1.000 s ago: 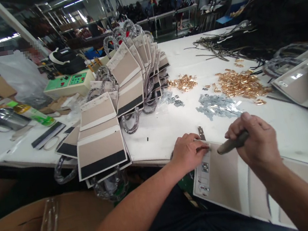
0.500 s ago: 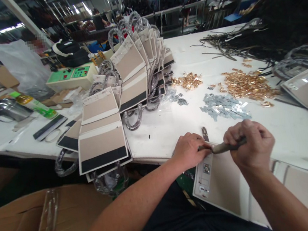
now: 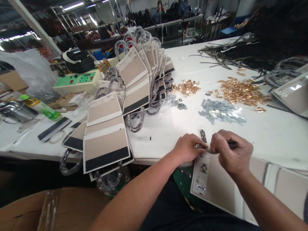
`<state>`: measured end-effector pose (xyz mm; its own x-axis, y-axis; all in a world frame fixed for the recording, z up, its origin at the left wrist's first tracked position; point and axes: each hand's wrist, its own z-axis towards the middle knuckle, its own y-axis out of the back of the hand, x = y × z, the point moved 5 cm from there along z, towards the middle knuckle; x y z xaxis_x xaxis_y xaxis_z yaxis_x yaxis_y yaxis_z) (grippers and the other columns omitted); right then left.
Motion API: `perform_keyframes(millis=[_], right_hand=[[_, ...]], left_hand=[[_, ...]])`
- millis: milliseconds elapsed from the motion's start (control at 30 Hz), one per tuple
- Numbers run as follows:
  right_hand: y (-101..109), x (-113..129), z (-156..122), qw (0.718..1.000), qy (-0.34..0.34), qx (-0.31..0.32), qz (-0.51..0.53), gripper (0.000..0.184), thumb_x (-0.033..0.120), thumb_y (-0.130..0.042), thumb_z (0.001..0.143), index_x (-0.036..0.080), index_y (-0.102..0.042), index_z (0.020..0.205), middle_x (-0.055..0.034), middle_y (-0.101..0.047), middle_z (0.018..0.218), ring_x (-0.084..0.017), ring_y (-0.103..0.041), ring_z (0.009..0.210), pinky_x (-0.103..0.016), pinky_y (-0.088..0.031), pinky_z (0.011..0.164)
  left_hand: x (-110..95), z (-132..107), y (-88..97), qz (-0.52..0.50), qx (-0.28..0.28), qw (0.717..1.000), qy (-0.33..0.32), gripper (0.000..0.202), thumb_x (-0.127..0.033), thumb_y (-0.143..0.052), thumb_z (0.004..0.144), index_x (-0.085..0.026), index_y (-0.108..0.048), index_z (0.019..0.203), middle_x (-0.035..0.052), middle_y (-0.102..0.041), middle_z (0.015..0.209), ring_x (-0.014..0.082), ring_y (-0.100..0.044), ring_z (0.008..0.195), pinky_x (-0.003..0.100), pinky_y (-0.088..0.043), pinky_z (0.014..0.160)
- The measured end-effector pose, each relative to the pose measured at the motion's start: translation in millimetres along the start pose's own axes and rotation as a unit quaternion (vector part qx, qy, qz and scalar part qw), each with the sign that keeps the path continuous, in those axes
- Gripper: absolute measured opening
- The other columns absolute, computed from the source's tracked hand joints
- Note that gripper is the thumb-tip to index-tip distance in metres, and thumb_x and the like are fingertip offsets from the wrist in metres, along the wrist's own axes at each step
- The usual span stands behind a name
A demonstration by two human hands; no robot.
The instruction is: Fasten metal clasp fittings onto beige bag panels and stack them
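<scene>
My left hand is closed in a pinch at the top corner of a beige bag panel that hangs over the near edge of the white table. What its fingertips hold is too small to name. My right hand is wrapped round a dark-handled tool, its tip meeting the left fingers at the panel's corner. A small dark metal piece lies on the table just beyond the hands. The panel shows small metal fittings near its left edge.
A fanned stack of beige bags with clear handles fills the table's left. Gold clips and silver plates lie in heaps ahead. More panels sit right, black straps beyond. A green control box, bottle and cardboard box are left. People stand far back.
My right hand has moved left with the tool, from apart to touching my left fingers at the panel's corner. The left hand has stayed on the panel.
</scene>
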<state>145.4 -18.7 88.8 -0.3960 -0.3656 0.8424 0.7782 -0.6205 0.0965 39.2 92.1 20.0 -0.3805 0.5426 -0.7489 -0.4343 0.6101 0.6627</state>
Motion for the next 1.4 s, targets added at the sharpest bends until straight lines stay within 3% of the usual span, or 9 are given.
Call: perform_keyframes(millis=[133, 233, 433, 533, 900, 1033, 1100, 1233, 1400], right_hand=[[-6, 11, 0, 0.997, 0.027, 0.036, -0.068, 0.048, 0.042, -0.062, 0.103, 0.024, -0.055, 0.059, -0.0014, -0.058, 0.06, -0.017, -0.052, 0.056, -0.032, -0.041, 0.059], [-5, 7, 2, 0.997, -0.02, 0.021, -0.076, 0.052, 0.051, -0.061, 0.102, 0.025, -0.052, 0.058, -0.0019, -0.057, 0.059, -0.017, -0.053, 0.056, -0.033, -0.044, 0.059], [7, -13, 13, 0.973, -0.086, -0.095, 0.192, 0.048, 0.037, -0.077, 0.094, 0.024, -0.045, 0.06, 0.0063, -0.045, 0.052, -0.013, -0.045, 0.043, -0.028, -0.04, 0.045], [8, -17, 16, 0.964, -0.089, -0.111, 0.225, 0.049, 0.033, -0.081, 0.091, 0.024, -0.044, 0.06, 0.0073, -0.044, 0.051, -0.011, -0.043, 0.042, -0.026, -0.039, 0.043], [-4, -9, 6, 0.992, -0.076, -0.042, 0.087, 0.048, 0.043, -0.07, 0.098, 0.025, -0.046, 0.06, 0.0036, -0.049, 0.053, -0.014, -0.048, 0.048, -0.03, -0.043, 0.051], [-8, -8, 6, 0.998, -0.067, 0.013, 0.008, 0.049, 0.046, -0.065, 0.1, 0.025, -0.048, 0.059, 0.0009, -0.052, 0.056, -0.016, -0.049, 0.053, -0.031, -0.043, 0.057], [-10, -8, 6, 0.996, -0.069, 0.037, -0.031, 0.051, 0.051, -0.062, 0.101, 0.025, -0.049, 0.059, 0.0, -0.053, 0.058, -0.016, -0.049, 0.056, -0.031, -0.044, 0.059], [-10, -12, 7, 0.992, -0.078, 0.072, -0.068, 0.054, 0.058, -0.058, 0.102, 0.025, -0.051, 0.06, -0.0018, -0.056, 0.061, -0.018, -0.052, 0.06, -0.031, -0.045, 0.062], [-3, -15, 4, 0.992, -0.086, 0.09, -0.026, 0.051, 0.052, -0.062, 0.103, 0.023, -0.056, 0.062, -0.0015, -0.057, 0.062, -0.017, -0.051, 0.06, -0.031, -0.044, 0.063]], left_hand=[[-3, 2, 3.7, 0.007, 0.036, 0.999, -0.003, 0.018, -0.028, -0.08, 0.086, -0.028, -0.086, 0.103, -0.0014, -0.081, 0.1, 0.0185, -0.071, 0.094, 0.027, -0.05, 0.085], [0, 3, 1.1, 0.006, 0.031, 0.999, 0.005, 0.02, -0.028, -0.082, 0.084, -0.03, -0.086, 0.104, -0.0014, -0.081, 0.099, 0.0188, -0.072, 0.094, 0.027, -0.05, 0.085], [1, 0, -1.4, 0.006, 0.0, 1.0, -0.003, 0.025, -0.027, -0.086, 0.081, -0.029, -0.086, 0.105, 0.0029, -0.082, 0.107, 0.0211, -0.074, 0.103, 0.029, -0.053, 0.088], [0, 0, -1.4, 0.013, 0.007, 1.0, -0.002, 0.025, -0.027, -0.085, 0.082, -0.03, -0.086, 0.106, 0.0028, -0.082, 0.106, 0.0219, -0.074, 0.105, 0.029, -0.053, 0.09], [10, 5, -2.0, -0.047, 0.064, 0.995, 0.057, 0.032, -0.025, -0.087, 0.079, -0.025, -0.085, 0.11, 0.0001, -0.081, 0.102, 0.0168, -0.072, 0.091, 0.023, -0.05, 0.076], [3, 6, 8.8, -0.017, 0.08, 0.991, 0.103, 0.034, -0.027, -0.077, 0.089, -0.022, -0.08, 0.122, -0.0006, -0.079, 0.093, 0.0145, -0.069, 0.083, 0.022, -0.048, 0.072], [-1, 8, 13.6, 0.011, 0.07, 0.99, 0.121, 0.029, -0.035, -0.074, 0.091, -0.02, -0.081, 0.115, -0.0001, -0.075, 0.082, 0.0161, -0.067, 0.077, 0.025, -0.047, 0.071], [-9, 15, 15.4, 0.062, 0.076, 0.985, 0.14, 0.023, -0.042, -0.077, 0.084, -0.021, -0.08, 0.076, 0.0006, -0.068, 0.067, 0.0188, -0.064, 0.071, 0.029, -0.045, 0.07], [-17, 18, 15.4, 0.077, 0.079, 0.982, 0.154, 0.02, -0.043, -0.078, 0.081, -0.024, -0.082, 0.077, -0.0001, -0.072, 0.072, 0.0186, -0.066, 0.073, 0.028, -0.044, 0.065]])
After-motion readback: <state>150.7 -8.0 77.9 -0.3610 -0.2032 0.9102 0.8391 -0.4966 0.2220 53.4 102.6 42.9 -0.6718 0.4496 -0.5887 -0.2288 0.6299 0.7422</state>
